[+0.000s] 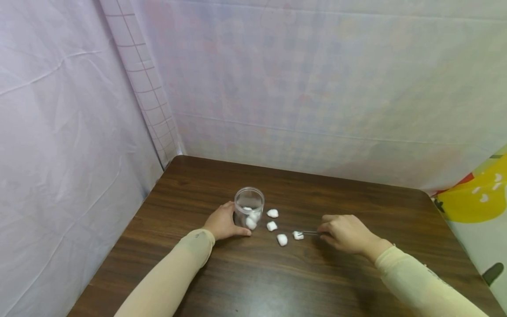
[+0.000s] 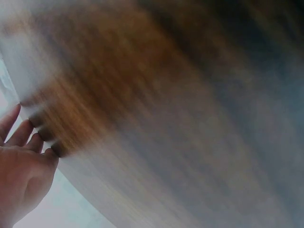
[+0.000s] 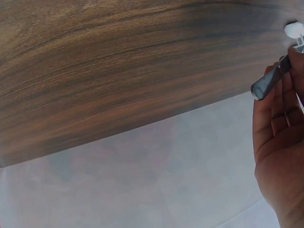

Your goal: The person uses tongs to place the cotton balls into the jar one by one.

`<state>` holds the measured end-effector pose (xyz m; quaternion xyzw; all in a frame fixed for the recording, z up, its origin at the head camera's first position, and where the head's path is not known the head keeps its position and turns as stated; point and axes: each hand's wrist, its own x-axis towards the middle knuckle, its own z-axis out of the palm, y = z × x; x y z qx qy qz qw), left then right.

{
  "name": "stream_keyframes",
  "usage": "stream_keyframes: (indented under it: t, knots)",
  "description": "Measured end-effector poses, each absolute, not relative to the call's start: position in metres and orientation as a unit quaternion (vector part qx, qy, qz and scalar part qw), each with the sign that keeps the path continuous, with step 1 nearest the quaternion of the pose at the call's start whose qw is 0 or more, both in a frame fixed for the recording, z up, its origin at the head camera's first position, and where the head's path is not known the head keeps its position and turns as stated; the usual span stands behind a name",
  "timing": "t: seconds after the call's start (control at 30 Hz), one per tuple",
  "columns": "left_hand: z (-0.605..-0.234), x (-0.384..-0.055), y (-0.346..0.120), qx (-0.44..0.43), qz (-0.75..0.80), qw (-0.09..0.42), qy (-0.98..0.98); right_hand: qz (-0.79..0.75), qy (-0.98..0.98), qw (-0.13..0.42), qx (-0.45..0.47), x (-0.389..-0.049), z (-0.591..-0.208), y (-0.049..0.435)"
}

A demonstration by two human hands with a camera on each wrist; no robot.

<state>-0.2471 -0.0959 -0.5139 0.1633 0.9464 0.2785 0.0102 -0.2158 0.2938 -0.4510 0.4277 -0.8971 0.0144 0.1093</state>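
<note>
Cotton ball at the tips of tweezers, about midway between the worktop's left and right edges; the right hand pinches the tweezers, fingers nearly closed. The left hand, half open, curves around a clear jar of cotton, nearer the left edge; three loose balls lie between.

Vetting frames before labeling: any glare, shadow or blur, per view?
Head: pale glare on the tabletop toward the bottom edge, soft shadow below the right hand; left wrist: wood grain smeared and hazy, left hand clearer; right wrist: grain fairly legible, right hand dim against pale cloth.
</note>
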Motion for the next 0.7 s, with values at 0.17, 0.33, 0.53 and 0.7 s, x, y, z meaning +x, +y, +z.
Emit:
stream_keyframes:
  t: [0.17,0.33,0.53,0.7]
  knots:
    - [-0.5128,-0.2464,-0.0956,0.163,0.279,0.013,0.946,0.017,-0.899,0.112,0.422,-0.2156,-0.4488,0.2952]
    - [-0.5118,-0.2454,-0.0961,0.162,0.282,0.016,0.946,0.013,-0.900,0.109,0.421,-0.2152,-0.4491,0.2960]
    - [-0.5115,-0.2447,-0.0958,0.161,0.282,0.017,0.946,0.015,-0.899,0.104,0.424,-0.2150,-0.4509,0.2962]
    - [-0.5113,-0.2452,-0.0963,0.161,0.281,0.017,0.946,0.017,-0.898,0.108,0.426,-0.2148,-0.4516,0.2950]
